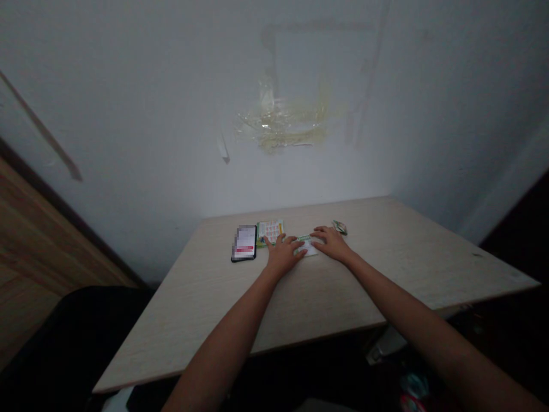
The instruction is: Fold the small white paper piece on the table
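Note:
Both my arms reach out over a pale wooden table (pixel 386 269). My left hand (pixel 283 253) lies flat with fingers spread, its fingertips on a small white and green paper (pixel 307 245). My right hand (pixel 332 241) rests flat on the same paper from the right side, fingers stretched out. Just behind my left hand lies a green card with a grid of red marks (pixel 270 230). A black phone (pixel 245 242) with a lit screen lies to the left of that card.
A small crumpled green wrapper (pixel 339 227) lies beyond my right hand. The table stands against a white wall with tape residue (pixel 278 123). A wooden panel (pixel 30 252) is at the left. A dark seat (pixel 64 343) sits at the lower left.

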`<state>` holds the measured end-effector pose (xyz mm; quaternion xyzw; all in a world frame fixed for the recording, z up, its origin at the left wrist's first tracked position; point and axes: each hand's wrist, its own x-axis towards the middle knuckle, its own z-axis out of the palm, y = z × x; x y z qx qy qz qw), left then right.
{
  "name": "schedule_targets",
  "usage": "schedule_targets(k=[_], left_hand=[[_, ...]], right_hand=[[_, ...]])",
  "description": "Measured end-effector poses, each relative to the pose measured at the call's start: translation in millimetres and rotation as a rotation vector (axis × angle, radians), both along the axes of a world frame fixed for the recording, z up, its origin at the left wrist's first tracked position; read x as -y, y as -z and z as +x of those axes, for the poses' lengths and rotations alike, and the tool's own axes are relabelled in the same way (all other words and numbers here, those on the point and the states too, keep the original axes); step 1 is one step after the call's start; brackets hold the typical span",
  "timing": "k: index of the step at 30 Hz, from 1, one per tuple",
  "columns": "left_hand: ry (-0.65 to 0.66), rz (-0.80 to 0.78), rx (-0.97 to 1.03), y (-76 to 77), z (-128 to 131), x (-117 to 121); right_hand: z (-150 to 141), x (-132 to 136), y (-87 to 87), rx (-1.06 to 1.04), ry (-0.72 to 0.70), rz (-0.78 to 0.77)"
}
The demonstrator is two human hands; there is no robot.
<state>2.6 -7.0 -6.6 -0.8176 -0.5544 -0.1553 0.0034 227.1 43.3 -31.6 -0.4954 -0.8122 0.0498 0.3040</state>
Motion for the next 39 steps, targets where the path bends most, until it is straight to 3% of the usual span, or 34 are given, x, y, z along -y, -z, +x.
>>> schedule_targets(k=[4, 7, 17, 24, 30, 39], left_hand=[[-0.008, 0.035, -0.001, 0.5, -3, 1], [-0.004, 0.028, 0.0, -0.9, -6, 2], [-0.026, -0.005, -0.043, -3.2, -6, 2], [0.001, -0.017, -0.021, -6.5, -9, 2], [0.103, -0.114, -0.031, -16.1, -18, 0], [0.121, -0.115, -0.026, -14.2, -20, -1]], right_hand=[[6, 0, 1.8, -0.089, -0.246, -0.057], [8, -1, 3.5, -0.107, -0.344, -0.097], [6, 6, -6.9, -0.063, -0.437, -0.073], [2, 14, -13.5, -0.009, -0.402, -0.073], [5, 13, -10.8, 0.007, -0.387, -0.06], [2, 17, -15.1, 0.08, -0.384, 0.004]])
